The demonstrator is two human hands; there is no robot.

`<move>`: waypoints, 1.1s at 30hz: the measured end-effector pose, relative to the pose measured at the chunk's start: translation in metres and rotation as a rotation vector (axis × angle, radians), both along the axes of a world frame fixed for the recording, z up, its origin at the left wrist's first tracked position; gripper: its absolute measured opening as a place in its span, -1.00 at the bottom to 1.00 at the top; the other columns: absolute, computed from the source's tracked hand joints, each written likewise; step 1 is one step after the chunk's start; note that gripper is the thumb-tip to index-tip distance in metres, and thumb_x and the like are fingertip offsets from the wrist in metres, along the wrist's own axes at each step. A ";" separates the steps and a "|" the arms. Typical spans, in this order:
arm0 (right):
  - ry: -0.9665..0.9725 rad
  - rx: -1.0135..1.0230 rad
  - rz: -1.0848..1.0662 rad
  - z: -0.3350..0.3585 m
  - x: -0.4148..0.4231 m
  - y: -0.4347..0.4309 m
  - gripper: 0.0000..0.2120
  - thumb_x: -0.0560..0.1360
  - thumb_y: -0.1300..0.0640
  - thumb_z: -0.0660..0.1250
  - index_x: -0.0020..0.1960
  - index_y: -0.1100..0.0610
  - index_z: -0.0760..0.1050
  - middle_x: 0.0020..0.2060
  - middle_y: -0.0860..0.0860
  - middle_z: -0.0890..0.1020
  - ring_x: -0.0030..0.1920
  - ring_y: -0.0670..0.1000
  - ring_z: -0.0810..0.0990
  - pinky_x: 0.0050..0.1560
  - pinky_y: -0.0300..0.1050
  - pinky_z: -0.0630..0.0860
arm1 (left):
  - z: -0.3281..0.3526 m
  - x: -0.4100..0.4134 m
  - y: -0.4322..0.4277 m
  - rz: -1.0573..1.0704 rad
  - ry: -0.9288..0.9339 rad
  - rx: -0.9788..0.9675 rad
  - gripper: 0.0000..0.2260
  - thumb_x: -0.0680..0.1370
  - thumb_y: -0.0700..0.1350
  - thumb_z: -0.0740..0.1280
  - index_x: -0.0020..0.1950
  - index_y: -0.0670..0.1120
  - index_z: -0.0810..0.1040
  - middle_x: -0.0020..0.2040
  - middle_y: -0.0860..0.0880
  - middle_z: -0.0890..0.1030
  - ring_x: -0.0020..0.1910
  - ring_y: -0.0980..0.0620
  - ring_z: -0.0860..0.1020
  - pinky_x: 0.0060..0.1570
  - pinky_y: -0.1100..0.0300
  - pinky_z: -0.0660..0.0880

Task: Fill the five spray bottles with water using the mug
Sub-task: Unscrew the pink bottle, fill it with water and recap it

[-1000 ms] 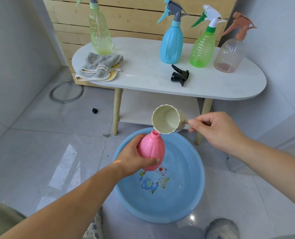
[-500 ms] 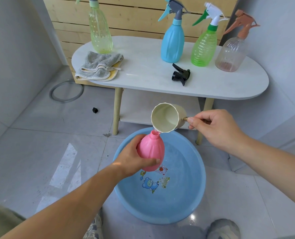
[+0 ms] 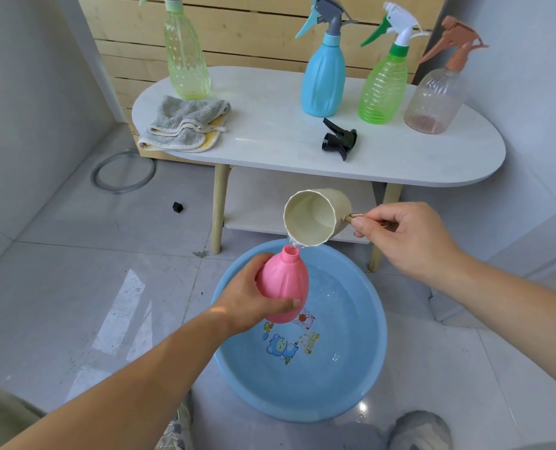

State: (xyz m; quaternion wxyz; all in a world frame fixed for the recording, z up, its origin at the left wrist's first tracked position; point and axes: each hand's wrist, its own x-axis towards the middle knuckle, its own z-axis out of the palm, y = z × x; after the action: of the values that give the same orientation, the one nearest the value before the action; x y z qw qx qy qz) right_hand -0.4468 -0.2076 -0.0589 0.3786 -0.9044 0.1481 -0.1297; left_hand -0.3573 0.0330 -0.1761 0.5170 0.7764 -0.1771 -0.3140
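i see the blue basin (image 3: 372, 378) on the floor at 6 o'clock. over it my left hand (image 3: 249, 302) grips the tilted, uncapped pink bottle (image 3: 283, 285). at its 1 o'clock the fingers (image 3: 366, 225) of my right hand (image 3: 406, 241) pinch the handle of the tipped mug (image 3: 312, 219), from which water runs onto the bottle neck. on the worktop (image 3: 270, 134) at 12 o'clock stand four spray bottles (image 3: 323, 82).

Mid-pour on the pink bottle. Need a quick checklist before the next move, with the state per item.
1. Bottle grip: left hand grips the pink bottle: ok.
2. Mug grip: right hand pinches the handle of the mug, which is tipped on its side: ok.
3. Aim: the mug lip is just above the bottle's open mouth, with a thin stream between them: ok.
4. Spill catch: the bottle is held over the blue basin: ok.
5. Fill level: cannot tell, the bottle wall is opaque.
6. Cap ready: black spray head lies loose on the table: ok.
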 end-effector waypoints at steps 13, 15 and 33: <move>-0.050 0.000 0.033 0.001 0.000 -0.001 -0.89 0.52 0.04 0.41 -0.18 -0.05 0.66 -0.28 -0.30 0.64 -0.23 -0.36 0.58 -0.21 -0.53 0.38 | -0.002 0.000 0.001 0.014 -0.003 0.004 -0.19 0.19 0.06 0.66 0.39 0.21 0.44 0.21 0.12 0.59 0.18 0.03 0.60 0.07 -0.06 0.70; -0.057 -0.009 0.040 0.001 0.000 -0.001 -0.90 0.52 0.05 0.41 -0.17 -0.06 0.66 -0.26 -0.31 0.64 -0.20 -0.37 0.58 -0.17 -0.54 0.38 | -0.002 0.000 0.001 0.014 -0.002 -0.001 -0.18 0.17 0.09 0.66 0.39 0.20 0.45 0.21 0.11 0.60 0.18 0.03 0.61 0.06 -0.06 0.70; -0.086 -0.075 0.053 0.004 -0.001 0.002 -0.93 0.51 0.10 0.43 -0.09 0.02 0.71 -0.23 -0.33 0.62 -0.20 -0.41 0.55 -0.18 -0.54 0.35 | -0.002 0.000 0.001 0.013 0.010 -0.014 -0.16 0.12 0.15 0.65 0.37 0.22 0.45 0.21 0.12 0.60 0.19 0.04 0.60 0.07 -0.05 0.70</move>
State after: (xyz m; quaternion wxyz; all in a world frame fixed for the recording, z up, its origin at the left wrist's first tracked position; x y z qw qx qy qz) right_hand -0.4479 -0.2059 -0.0553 0.3537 -0.9152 0.1025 -0.1638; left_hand -0.3571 0.0342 -0.1777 0.5254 0.7722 -0.1717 -0.3133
